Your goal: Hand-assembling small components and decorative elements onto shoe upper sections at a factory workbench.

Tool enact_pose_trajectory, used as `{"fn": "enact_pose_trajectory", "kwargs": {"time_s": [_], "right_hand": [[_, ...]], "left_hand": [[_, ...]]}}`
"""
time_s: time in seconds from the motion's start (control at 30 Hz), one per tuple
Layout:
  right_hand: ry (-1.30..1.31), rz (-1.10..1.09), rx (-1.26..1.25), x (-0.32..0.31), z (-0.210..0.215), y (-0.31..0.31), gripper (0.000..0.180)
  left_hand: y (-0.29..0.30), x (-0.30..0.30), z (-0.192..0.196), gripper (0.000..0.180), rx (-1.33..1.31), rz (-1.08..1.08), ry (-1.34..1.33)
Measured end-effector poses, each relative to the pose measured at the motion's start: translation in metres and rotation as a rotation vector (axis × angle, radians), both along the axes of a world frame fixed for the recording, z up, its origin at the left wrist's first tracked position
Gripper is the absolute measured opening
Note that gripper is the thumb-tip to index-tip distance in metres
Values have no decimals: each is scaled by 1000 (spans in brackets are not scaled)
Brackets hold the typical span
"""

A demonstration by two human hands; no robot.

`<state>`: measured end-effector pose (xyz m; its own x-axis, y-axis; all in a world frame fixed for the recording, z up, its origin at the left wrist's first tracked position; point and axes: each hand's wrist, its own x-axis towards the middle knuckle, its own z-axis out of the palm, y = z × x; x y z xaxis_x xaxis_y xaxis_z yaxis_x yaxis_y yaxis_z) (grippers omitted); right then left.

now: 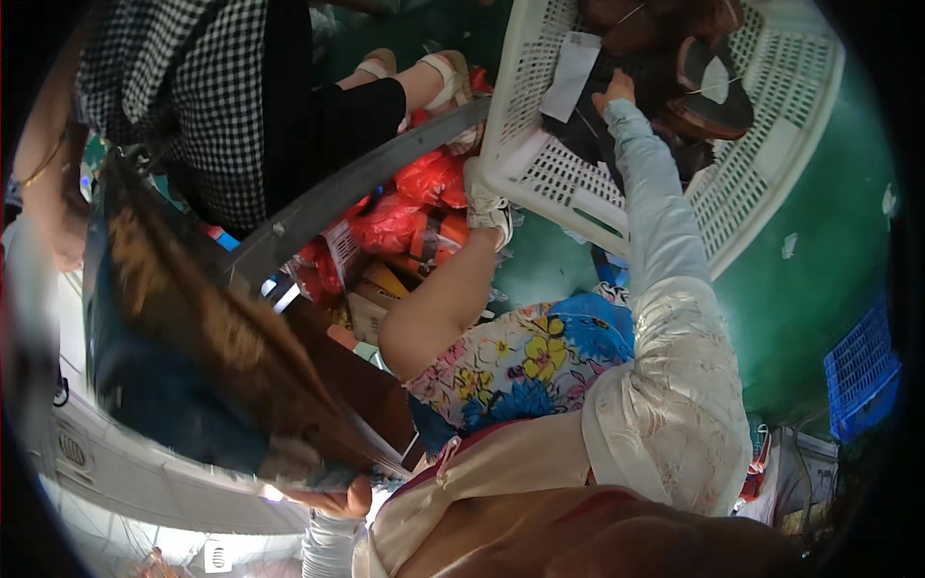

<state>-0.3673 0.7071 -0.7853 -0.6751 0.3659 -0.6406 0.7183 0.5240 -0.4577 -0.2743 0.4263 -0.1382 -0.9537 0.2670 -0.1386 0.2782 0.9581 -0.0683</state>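
Head view: nearest, at the lower edge, the left hand (332, 499) comes up out of a grey sleeve (326, 549). Its fingers (355, 497) are curled tight on the bottom end of a large brown and blue piece (193, 356). That piece is blurred and spreads up and to the left across much of the picture; what it is made of cannot be told. The right hand is not in sight.

Just beside it, to the right, a co-worker in a flowered shirt (525, 361) with a white lace shoulder (674, 405) bends away from the camera. Between this person and the brown and blue piece lie cardboard boxes (371, 299) and, beyond them, red plastic bags (414, 202) under a slanted grey bar (366, 183).

Farther on, the co-worker's gloved hand (487, 207) grips the rim of a white lattice basket (761, 193), which stands tilted over a green floor (819, 318). The co-worker's other arm, in a light blue sleeve (655, 212), reaches into the basket, its hand (615, 89) touching dark shoes (713, 96) heaped inside.

At the right edge a blue crate (862, 371) sits on the floor, well apart from the basket. At the far top left stands another person in a checked garment (193, 96) and pale sandals (443, 77).
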Motion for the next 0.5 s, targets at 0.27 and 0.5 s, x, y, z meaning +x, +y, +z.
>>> {"fn": "enact_pose_trajectory", "kwargs": {"time_s": [0.27,0.5], "right_hand": [[-370,170,-198,-44,8,6,107],[-531,279,-86,-48,21,6,97]], "left_hand": [[-14,-22,-16,92,-43,38,36],[-22,-14,-19,92,-12,98,63]]}}
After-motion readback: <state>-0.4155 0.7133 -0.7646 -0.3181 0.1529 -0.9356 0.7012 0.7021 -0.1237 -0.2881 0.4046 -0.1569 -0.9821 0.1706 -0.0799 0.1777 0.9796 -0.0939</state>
